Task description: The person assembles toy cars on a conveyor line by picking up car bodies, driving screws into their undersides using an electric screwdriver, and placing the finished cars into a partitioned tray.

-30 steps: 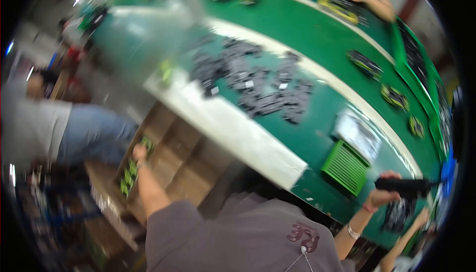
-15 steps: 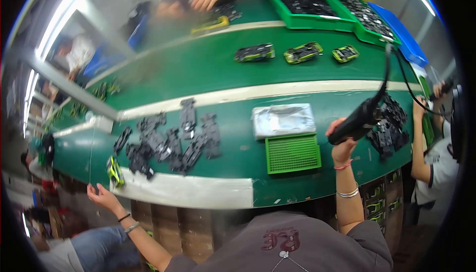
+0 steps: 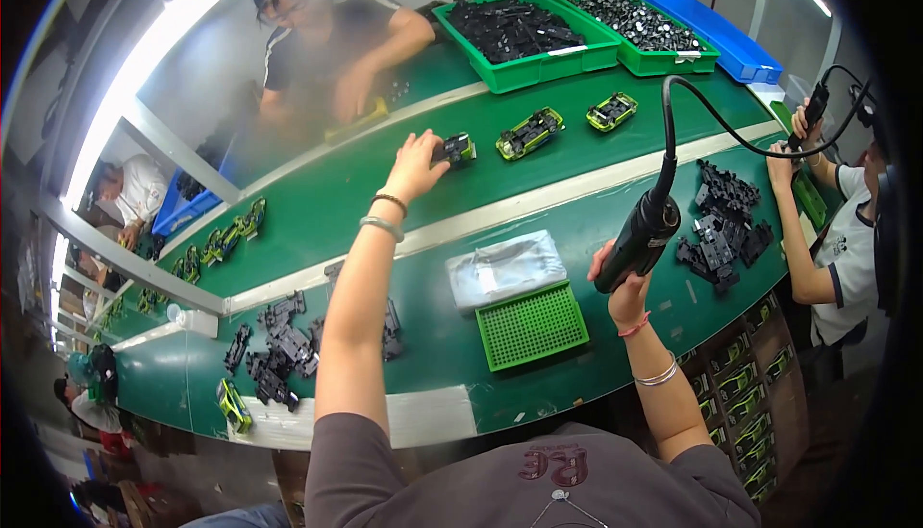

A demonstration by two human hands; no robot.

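My left hand (image 3: 416,167) reaches across to the far strip of the green bench, its fingers closed around the left end of a black and yellow-green toy car (image 3: 461,148). Two more toy cars, one nearer (image 3: 531,134) and one farther right (image 3: 612,112), lie in line with it, undersides up. In my right hand (image 3: 627,299) is a black corded electric screwdriver (image 3: 642,238), held tilted above the bench. Below it to the left sit a green perforated tray (image 3: 532,328) and a silvery bag (image 3: 507,268).
Black chassis parts lie piled at left (image 3: 288,347) and right (image 3: 728,230). A yellow-green car (image 3: 233,406) rests by the near edge. Parts fill two green bins (image 3: 553,68) beside a blue bin (image 3: 760,71). Co-workers sit opposite and at right; the screwdriver's cable arches rightward.
My left hand has gone from the bench's near left edge up and across to the toy car. The screwdriver stays in my right hand. The whole view has turned.
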